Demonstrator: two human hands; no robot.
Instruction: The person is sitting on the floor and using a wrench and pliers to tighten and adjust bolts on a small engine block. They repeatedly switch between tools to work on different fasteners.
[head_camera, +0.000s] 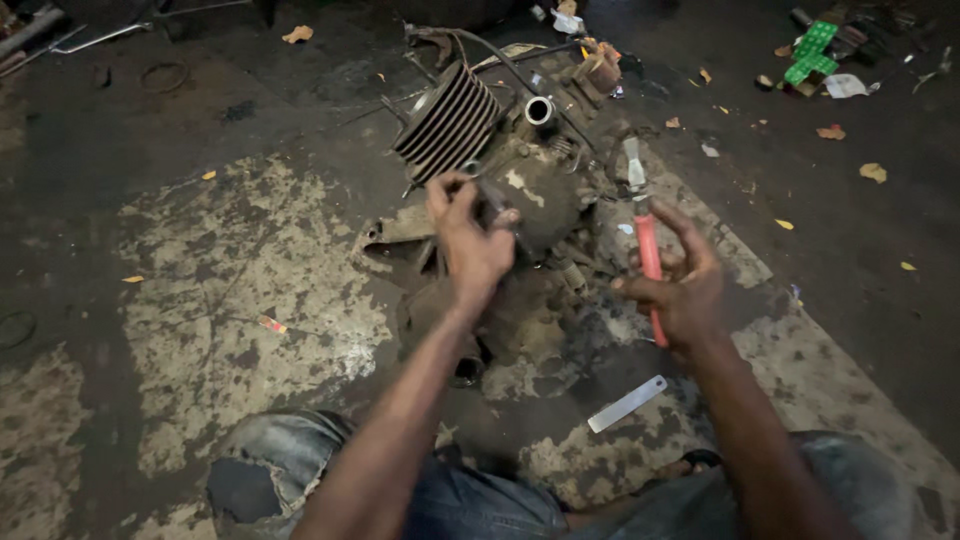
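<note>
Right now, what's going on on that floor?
A person sits on a stained floor over a dirty small engine with a finned cylinder. The left hand grips a part on the engine's side. The right hand holds red-handled pliers. A flat metal strip lies nearby.

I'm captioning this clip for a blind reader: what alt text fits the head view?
A person's left hand grips a part on a grimy, finned small engine lying on the stained concrete floor, while the right hand holds red-handled pliers. A flat metal strip lies near their knees.
</note>
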